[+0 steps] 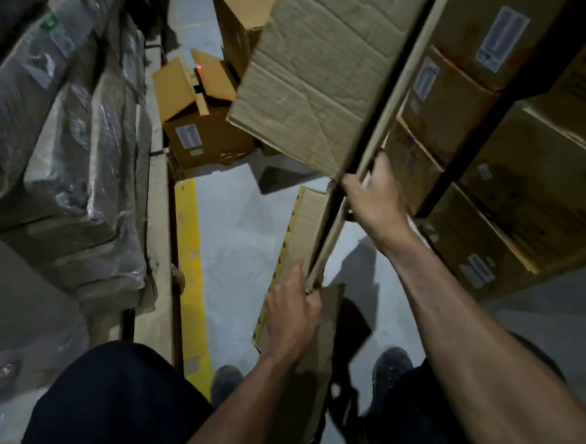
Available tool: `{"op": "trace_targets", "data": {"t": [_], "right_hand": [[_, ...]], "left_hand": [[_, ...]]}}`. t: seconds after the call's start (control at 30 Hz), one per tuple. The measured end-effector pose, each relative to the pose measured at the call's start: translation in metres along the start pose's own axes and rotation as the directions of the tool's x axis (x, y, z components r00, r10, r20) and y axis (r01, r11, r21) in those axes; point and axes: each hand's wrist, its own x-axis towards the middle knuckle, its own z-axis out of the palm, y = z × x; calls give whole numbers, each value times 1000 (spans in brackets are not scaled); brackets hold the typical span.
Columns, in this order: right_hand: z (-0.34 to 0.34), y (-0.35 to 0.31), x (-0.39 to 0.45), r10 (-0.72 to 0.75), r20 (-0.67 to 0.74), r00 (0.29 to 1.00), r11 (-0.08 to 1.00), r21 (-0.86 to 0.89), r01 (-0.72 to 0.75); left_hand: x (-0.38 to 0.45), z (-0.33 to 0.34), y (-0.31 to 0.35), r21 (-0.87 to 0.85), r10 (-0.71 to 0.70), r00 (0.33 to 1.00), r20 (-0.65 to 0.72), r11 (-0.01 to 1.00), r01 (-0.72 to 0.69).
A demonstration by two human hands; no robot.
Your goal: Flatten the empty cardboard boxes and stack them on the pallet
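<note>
The flattened box (314, 83) is held on edge at centre, above the aisle floor (238, 245), and runs from the near hands up toward the far right. It is judged light but broad, stiff along its panels and limp at its creases; sagging or swinging is to be expected if it is carried by one corner. The board is creased and scuffed, so tearing at the folds is possible. The long edge is the proper place to be gripped, at two well-spaced points.

The right hand (375, 196) is clamped on that edge, fingers curled round it. The left hand (290, 318) is closed on the near end of the same edge, beside a hanging flap (313, 351). The pallet is not identified in view.

An unflattened box (203, 124) stands on the floor at the far centre, flaps up. Stacked cartons (507, 160) fill the right side; wrapped goods (57, 150) fill the left.

White labels are seen on the cartons and on the standing box, but the print is too blurred to be read. A patterned yellow tape strip (286, 243) runs along the flap edge; no brand can be made out.
</note>
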Motion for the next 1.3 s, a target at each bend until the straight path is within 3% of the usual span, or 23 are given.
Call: {"op": "trace_targets", "data": {"t": [0.13,0.27,0.4,0.53,0.67,0.73,0.83,0.93,1.0,1.13,1.3], "right_hand": [[19,0,-12,-87,269,959,993,105,61],[33,38,-28,135,424,896,978,90,-190],[27,85,-44,416,347,841,878,90,-471],[9,122,-49,686,185,704,700,94,-708],[-12,117,-54,818,116,564,505,327,-799],[-18,132,-56,824,204,529,392,471,-791],[-17,162,-52,783,290,549,260,650,-714],[-26,130,-55,753,353,555,144,735,-662],[-29,124,-53,703,396,591,55,798,-600],[-36,128,-58,677,353,646,61,848,-526],[-54,134,-54,682,286,673,136,855,-501]], "left_hand": [[33,-25,-5,-159,-49,991,-128,987,28],[70,-58,-5,-390,-79,990,-120,920,27],[98,-83,8,-628,-82,987,-140,778,-24],[120,-100,33,-776,-148,976,-158,629,-31],[138,-102,35,-886,-258,962,-85,462,46],[143,-98,29,-918,-305,952,-37,386,88],[153,-94,17,-954,-366,928,66,250,166],[168,-91,-3,-959,-410,890,199,105,263],[173,-85,-17,-948,-407,878,253,74,308],[169,-63,-33,-906,-392,846,362,65,417],[153,-33,-52,-853,-510,756,410,79,516]]}}
